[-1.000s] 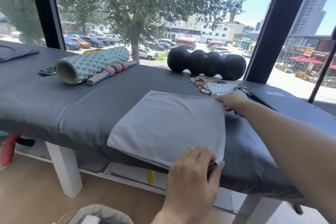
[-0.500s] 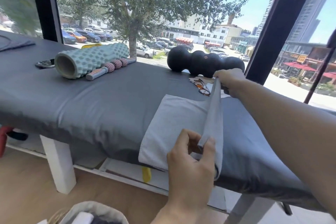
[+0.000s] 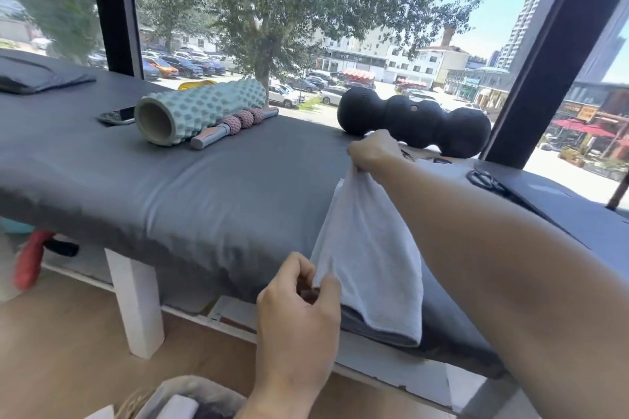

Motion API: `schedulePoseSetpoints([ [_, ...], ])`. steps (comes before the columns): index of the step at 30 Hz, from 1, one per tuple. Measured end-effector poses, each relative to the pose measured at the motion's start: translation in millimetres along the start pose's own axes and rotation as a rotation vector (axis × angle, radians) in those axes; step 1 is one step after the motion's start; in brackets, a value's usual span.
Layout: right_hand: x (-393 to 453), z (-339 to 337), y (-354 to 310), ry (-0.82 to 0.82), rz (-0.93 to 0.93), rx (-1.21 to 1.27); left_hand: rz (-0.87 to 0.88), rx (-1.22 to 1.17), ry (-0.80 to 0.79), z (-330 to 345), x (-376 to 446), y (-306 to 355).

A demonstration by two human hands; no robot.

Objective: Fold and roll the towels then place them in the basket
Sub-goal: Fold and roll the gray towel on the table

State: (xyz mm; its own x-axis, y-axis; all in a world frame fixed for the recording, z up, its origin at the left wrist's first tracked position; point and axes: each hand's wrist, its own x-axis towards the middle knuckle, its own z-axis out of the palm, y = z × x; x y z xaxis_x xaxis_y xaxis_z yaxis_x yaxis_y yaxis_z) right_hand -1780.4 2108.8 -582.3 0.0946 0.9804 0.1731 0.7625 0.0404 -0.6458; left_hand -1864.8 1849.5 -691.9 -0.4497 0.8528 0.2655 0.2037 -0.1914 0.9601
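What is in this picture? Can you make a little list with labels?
Place: grey padded table by a big window
Left hand: pinches the near corner of the towel
Right hand: grips the far corner of the towel
Towel: light grey, lifted, its lower end draped on the table edge
Basket: on the floor, bottom of the picture
Also on table: green roller, black roller, phone

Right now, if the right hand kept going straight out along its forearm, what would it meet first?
Probably the black peanut-shaped roller: the right hand, pinching the white towel, is just short of it, though depth is unclear.
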Motion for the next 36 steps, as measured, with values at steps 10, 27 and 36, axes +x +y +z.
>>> schedulePoseSetpoints([
  [10,-1,35,9,0.006,0.037,-0.266,-0.131,0.093,-0.054,-14,7,-9],
  [27,-12,40,45,-0.410,-0.357,-0.591,0.471,0.675,-0.419,5,6,-19],
  [36,2,-5,104,-0.430,-0.208,-0.561,0.610,0.819,-0.410,13,13,-46],
])
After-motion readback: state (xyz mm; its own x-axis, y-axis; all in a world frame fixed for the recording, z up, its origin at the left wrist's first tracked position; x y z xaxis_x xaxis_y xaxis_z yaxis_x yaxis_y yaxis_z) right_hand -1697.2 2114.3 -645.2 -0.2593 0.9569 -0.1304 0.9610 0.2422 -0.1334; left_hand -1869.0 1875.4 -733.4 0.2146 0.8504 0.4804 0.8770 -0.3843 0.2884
